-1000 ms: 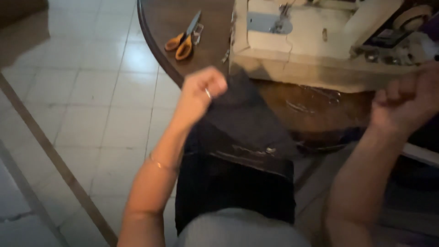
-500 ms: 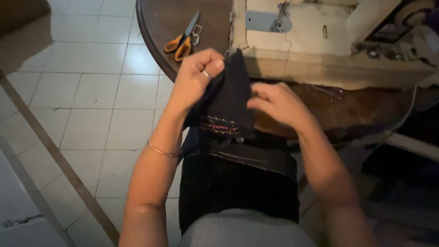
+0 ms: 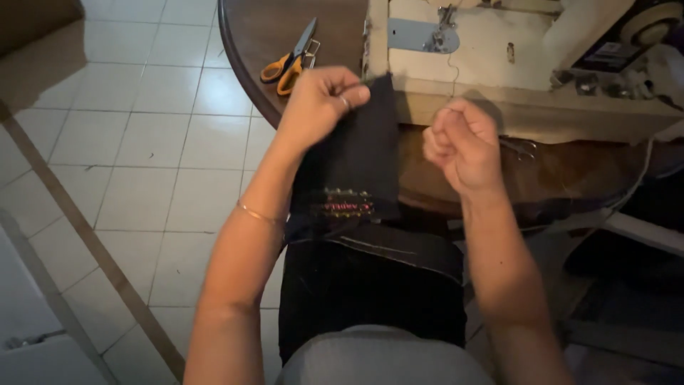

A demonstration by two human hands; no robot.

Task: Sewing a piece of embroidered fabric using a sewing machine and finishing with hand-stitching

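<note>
Scissors (image 3: 290,63) lay at the bench's (image 3: 263,36) left edge, a sewing machine (image 3: 499,50) behind. The left hand (image 3: 320,100) pinched the cloth (image 3: 360,153). The right hand (image 3: 459,142), fisted, had left it.

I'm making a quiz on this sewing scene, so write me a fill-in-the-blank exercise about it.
1. The left hand pinches the top edge of a ____ cloth.
2. The scissors on the table have ____ handles.
3. The right hand is closed in a ____, apart from the cloth.
4. A thin bracelet sits on the ____ wrist.

Missing words: black; orange; fist; left
</note>
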